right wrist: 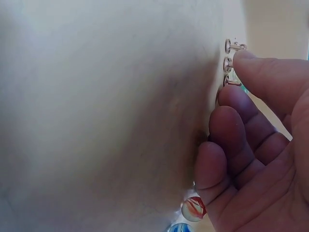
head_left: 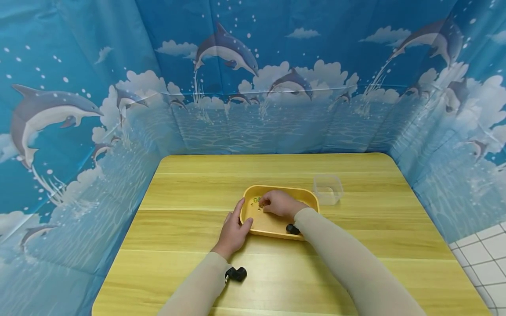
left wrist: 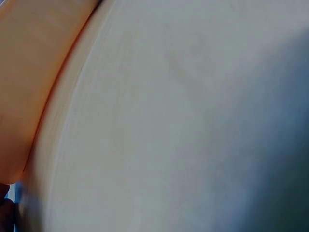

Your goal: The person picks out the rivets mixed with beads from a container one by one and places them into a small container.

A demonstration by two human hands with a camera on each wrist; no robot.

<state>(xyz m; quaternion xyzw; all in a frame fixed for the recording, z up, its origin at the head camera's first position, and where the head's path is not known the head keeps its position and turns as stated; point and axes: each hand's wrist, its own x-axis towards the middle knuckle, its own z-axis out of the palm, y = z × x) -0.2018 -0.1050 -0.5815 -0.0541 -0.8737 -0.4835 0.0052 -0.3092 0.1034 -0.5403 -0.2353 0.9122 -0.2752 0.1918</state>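
A shallow yellow tray (head_left: 276, 234) stands on the table; its orange-looking wall (left wrist: 43, 72) fills the left of the left wrist view. My left hand (head_left: 232, 232) rests against the tray's left end, thumb by the near rim and fingers extended along the outside. Inside the tray, my right hand (head_left: 280, 203) reaches down with bent fingers. Metal thumbtacks (right wrist: 228, 64) stand in a row beside its thumb and forefinger. Whether one is pinched is unclear. Glass marbles, one with red swirls (right wrist: 193, 209) and one blue (right wrist: 179, 227), lie below the fingers.
A clear plastic box (head_left: 328, 189) stands just past the tray's right end. The yellow wooden table (head_left: 189, 188) is backed by a dolphin-print curtain (head_left: 276, 123). Black wrist cameras show at the left wrist (head_left: 237, 274) and right wrist (head_left: 292, 229).
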